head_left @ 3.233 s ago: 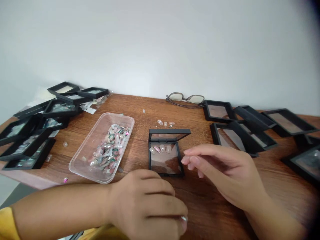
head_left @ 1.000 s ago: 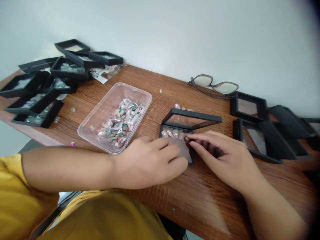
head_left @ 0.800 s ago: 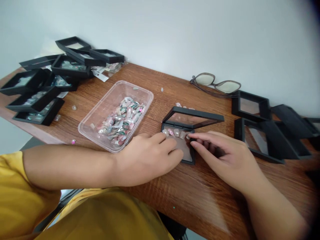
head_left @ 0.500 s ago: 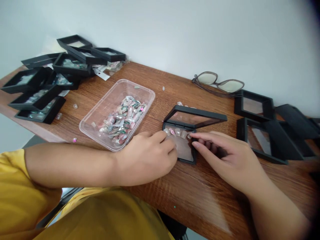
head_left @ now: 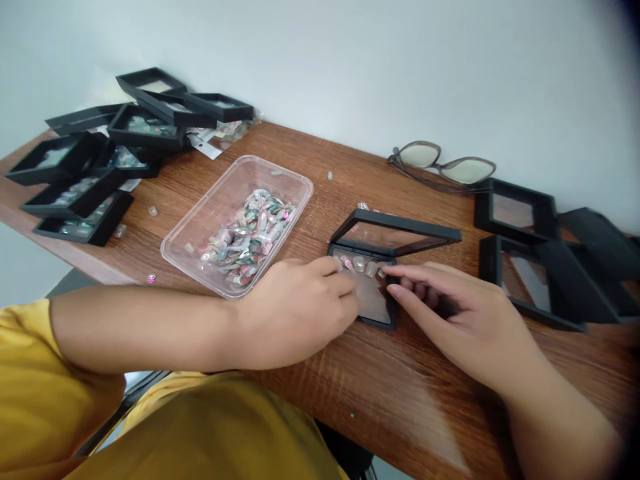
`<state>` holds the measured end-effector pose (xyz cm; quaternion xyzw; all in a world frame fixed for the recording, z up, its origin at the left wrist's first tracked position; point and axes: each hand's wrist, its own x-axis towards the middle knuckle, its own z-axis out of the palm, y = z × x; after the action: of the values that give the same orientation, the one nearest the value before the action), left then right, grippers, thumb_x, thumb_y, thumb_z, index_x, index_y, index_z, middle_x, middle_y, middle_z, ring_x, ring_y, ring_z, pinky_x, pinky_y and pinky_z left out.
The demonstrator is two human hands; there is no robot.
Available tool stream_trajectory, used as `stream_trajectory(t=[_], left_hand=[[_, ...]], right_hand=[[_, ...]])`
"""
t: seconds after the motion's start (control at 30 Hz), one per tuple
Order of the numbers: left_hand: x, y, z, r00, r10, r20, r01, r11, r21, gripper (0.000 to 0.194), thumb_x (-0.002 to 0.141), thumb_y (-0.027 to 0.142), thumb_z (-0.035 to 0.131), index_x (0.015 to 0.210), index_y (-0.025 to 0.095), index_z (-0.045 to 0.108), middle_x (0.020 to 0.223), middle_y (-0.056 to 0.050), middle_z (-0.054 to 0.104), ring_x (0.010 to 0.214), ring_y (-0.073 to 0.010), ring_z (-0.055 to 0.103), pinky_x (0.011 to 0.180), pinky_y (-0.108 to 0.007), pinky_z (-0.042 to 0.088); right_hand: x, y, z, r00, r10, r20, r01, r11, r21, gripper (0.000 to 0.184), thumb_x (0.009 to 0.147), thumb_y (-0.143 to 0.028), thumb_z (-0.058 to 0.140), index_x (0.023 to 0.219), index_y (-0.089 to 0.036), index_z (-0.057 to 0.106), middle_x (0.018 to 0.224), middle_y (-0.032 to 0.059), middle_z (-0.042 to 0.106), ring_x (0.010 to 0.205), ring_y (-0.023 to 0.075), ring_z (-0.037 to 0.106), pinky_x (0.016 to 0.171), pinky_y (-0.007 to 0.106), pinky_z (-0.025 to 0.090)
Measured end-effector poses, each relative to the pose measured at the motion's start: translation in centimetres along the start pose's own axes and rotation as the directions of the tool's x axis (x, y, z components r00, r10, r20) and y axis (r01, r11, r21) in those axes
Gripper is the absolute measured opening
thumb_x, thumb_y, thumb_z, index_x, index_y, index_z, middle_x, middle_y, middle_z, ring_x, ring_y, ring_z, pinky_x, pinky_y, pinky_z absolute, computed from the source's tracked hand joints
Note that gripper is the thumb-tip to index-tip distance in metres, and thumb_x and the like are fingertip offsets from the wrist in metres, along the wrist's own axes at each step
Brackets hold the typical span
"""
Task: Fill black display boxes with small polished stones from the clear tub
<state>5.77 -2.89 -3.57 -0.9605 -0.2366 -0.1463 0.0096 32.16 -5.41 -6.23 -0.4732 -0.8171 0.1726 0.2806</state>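
Note:
A hinged black display box lies on the table with its windowed lid raised. Along the upper part of its clear inner film sits a row of several press-on nails, one with pink decoration. My left hand is curled over the box's left edge, closed on it; its fingertips are hidden. At the right edge, my right hand has its index fingertip against the rightmost nail. Its thumb is apart from that finger, near the box's side, and the other fingers are curled.
Left of the box stands a clear plastic tub holding many mixed press-on nails. Black display boxes are piled at the far left, and more black boxes lie at the right. Glasses rest by the wall. Loose nails dot the table.
The whole view has shifted slightly. Both hands keep nearly the same places at the box; my left fingers now cover a little more of the leftmost nail.

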Motion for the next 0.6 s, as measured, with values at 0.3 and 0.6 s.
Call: stream_trajectory(t=[0.3,0.6], left_hand=[[0.28,-0.61,-0.06,0.998,-0.038,0.054,0.041,0.998,-0.046,0.017,0.099,0.031,0.064,0.091,0.024,0.077,0.106,0.005,0.083,0.087,-0.0205,0.073,0.064,-0.037,0.055],[0.59,0.05,-0.4,0.986,-0.062,0.156,0.065,0.998,-0.011,0.015,0.1,0.023,0.063,0.095,0.022,0.077,0.106,0.005,0.081,0.086,-0.0182,0.073,0.055,-0.034,0.05]], right_hand=[[-0.11,0.02,-0.08,1.0,0.025,0.013,-0.025,1.0,0.01,0.021,0.108,-0.034,0.063,0.127,-0.027,0.07,0.092,-0.0037,0.063,0.074,0.0029,0.056,0.066,0.015,0.048],[-0.17,-0.01,-0.17,1.0,0.014,0.004,-0.014,1.0,-0.021,0.023,0.108,-0.038,0.062,0.127,-0.029,0.07,0.1,-0.002,0.068,0.075,0.0068,0.061,0.065,0.02,0.051]])
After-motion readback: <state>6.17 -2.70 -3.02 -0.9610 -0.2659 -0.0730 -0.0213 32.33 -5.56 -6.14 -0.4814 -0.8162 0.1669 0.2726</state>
